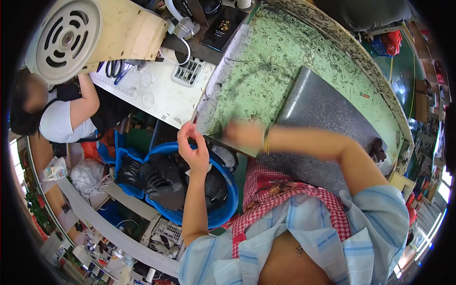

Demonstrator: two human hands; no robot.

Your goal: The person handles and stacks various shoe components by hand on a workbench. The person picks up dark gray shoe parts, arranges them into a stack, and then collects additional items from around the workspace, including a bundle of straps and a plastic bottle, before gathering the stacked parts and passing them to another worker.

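Observation:
My left hand (194,151) is raised over the near edge of the bench, beside the corner of a white tabletop (175,102). Its fingers curl in toward the thumb in a pinch; anything between them is too small to make out. My right hand (241,133) is smeared by motion above the near edge of the worn green bench top (266,61), with a bracelet at the wrist. A small dark shape shows by its fingertips, too blurred to name. Under my right forearm lies a dark grey speckled sheet (327,104).
Below my left hand stands a blue tub (232,190) of black pieces (164,178), with a blue crate (121,156) beside it. A grey plastic grille tray (189,72), scissors (114,69) and a large cream machine (118,28) are at the far left. Another person (66,114) sits there.

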